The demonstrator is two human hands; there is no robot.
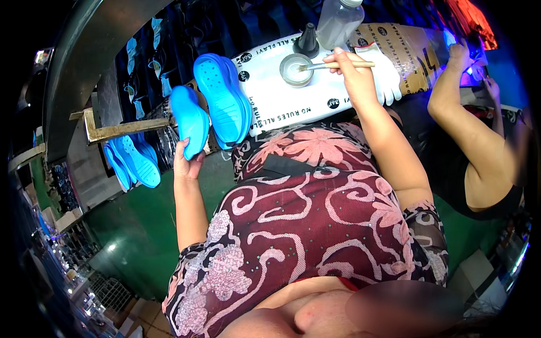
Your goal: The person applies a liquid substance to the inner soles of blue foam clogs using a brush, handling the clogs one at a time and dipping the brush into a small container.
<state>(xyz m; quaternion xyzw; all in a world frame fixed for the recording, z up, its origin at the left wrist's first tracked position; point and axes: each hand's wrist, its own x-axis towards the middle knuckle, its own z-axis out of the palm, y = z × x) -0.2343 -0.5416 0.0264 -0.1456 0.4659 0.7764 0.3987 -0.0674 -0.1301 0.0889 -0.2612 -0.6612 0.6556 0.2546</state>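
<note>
My left hand [189,161] is closed on the heel end of a bright blue shoe sole [188,118], held up at the left. More blue soles [221,96], with small holes and ridges, stand just to its right. My right hand [350,69] grips a brush [326,65] by its pale wooden handle. The bristles dip into a small round cup [297,79] that contains a whitish liquid. That cup rests on a white printed sheet [276,107], with a dark nozzle-topped bottle [306,42] right behind it.
A clear plastic bottle [340,25] stands behind the cup. White gloves [386,70] lie right of my right hand. At far left are more blue soles [134,160] and a metal bracket [121,129]. A co-worker's arm [468,124] reaches forward at the right.
</note>
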